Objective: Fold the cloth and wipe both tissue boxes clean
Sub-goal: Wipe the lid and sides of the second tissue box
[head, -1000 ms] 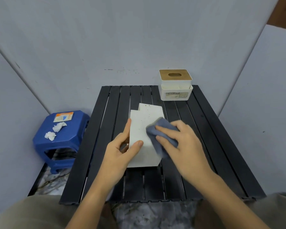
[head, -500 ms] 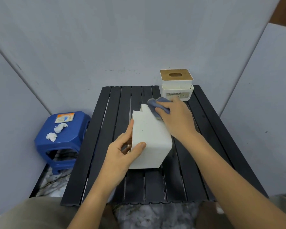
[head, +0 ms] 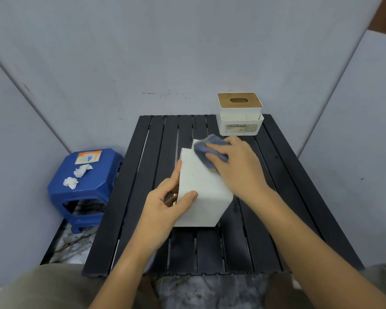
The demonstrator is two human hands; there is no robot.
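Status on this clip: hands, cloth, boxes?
Left hand grips white tissue box, tilted on the black table. Right hand presses blue cloth on its far end. Wood-lidded box apart, untouched. Nothing blocking.

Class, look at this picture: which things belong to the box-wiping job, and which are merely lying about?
Job: blue cloth, white tissue box being wiped, wooden-lidded tissue box, left hand, right hand.
Lying about: blue stool, crumpled tissues, card.
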